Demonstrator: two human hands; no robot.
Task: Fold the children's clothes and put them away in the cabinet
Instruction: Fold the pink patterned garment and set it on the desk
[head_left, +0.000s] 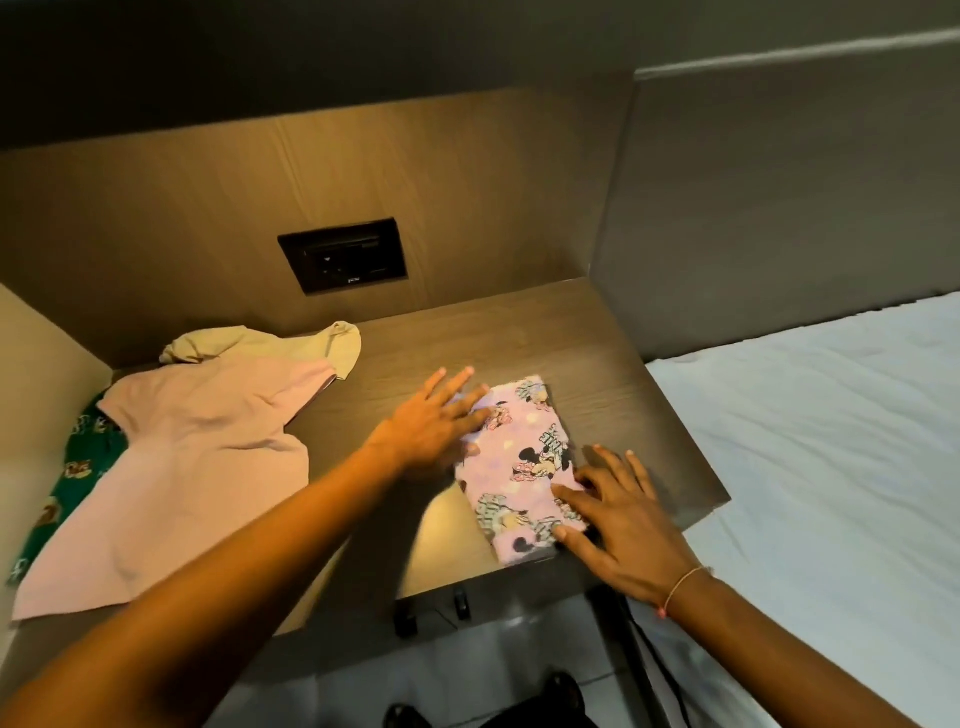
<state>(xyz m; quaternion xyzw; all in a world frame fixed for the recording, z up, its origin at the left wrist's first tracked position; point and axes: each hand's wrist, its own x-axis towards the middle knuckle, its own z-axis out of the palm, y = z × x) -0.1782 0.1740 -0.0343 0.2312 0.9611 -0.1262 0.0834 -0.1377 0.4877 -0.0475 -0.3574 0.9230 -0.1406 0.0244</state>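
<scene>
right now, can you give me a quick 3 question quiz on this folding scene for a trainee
1. True or false: the cartoon-print garment lies folded into a compact rectangle on the wooden table.
2. Multiple choice: where does the right hand rest? A) on the plain pink shirt B) on the near right corner of the folded garment C) on the white bed sheet
3. Fill in: the left hand lies flat, fingers spread, on the garment's ____ edge.

Key: 1 true; 2 B; 3 left. Unfolded pieces wait at the left: the pink shirt over a green printed piece, with a beige piece behind.
</scene>
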